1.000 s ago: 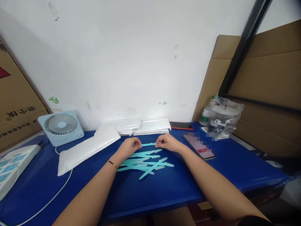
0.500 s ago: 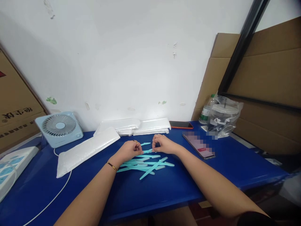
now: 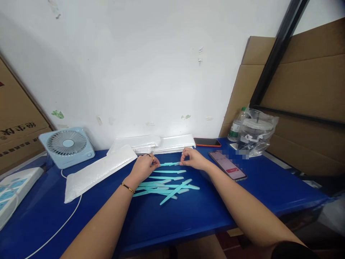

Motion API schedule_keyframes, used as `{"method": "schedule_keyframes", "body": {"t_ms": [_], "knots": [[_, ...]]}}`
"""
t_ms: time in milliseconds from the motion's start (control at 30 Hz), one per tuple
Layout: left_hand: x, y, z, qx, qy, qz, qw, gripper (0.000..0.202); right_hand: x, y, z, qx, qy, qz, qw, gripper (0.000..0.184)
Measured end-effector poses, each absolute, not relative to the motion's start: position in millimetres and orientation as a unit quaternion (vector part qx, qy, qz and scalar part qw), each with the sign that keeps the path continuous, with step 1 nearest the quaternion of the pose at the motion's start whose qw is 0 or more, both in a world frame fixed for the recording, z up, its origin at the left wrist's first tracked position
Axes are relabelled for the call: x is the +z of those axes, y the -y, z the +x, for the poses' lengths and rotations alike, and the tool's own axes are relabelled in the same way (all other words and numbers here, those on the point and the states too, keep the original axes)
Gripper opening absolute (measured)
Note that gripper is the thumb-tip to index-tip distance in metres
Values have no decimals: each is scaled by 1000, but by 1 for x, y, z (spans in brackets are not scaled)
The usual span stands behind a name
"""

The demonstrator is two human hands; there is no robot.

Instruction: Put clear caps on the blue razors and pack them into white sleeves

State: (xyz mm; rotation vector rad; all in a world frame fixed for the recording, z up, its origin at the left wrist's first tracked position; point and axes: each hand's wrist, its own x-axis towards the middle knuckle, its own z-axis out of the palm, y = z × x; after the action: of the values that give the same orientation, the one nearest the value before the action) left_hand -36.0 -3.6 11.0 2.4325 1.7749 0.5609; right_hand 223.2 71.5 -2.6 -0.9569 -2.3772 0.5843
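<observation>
A slim turquoise eyebrow razor [image 3: 169, 164] with a pale cap stretches between my two hands, low over the table. My left hand [image 3: 145, 166], wearing a ring and a bracelet, pinches its left end. At the capped right end, the fingertips of my right hand [image 3: 194, 159] are closed together. Just in front lies another razor [image 3: 171, 172], roughly parallel, and one more razor [image 3: 167, 178] below it. Nearer to me, several razors overlap in a loose pile, with one razor [image 3: 175, 192] slanting across the top.
White padded mailers [image 3: 101, 172] lie at left and along the wall. A blue fan [image 3: 68, 144] and a power strip [image 3: 16, 194] stand farther left on the blue table [image 3: 172, 233]. At right are two phones [image 3: 228, 165], a bottle [image 3: 235, 127] and a bagged cup [image 3: 256, 133].
Both hands have moved slightly back toward the wall. The razor that was between them now lies free in front, and they hold the one behind it.
</observation>
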Motion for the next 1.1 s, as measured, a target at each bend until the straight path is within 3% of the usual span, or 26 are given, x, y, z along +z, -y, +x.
{"method": "schedule_keyframes", "body": {"t_ms": [167,400,700,867,1100], "knots": [[10,5,-43,186,-605,772,48,23,1,-76,236,184,863,-411,230,26],[8,8,-30,148,-544,823,70,21,6,-57,220,186,919,-328,114,26],[8,1,-41,130,-584,800,47,20,6,-68,229,200,896,-365,152,23],[11,3,-54,162,-614,770,61,24,11,-63,232,174,887,-386,183,30],[11,12,-38,113,-531,824,163,31,6,-41,203,196,930,-294,99,24]]}}
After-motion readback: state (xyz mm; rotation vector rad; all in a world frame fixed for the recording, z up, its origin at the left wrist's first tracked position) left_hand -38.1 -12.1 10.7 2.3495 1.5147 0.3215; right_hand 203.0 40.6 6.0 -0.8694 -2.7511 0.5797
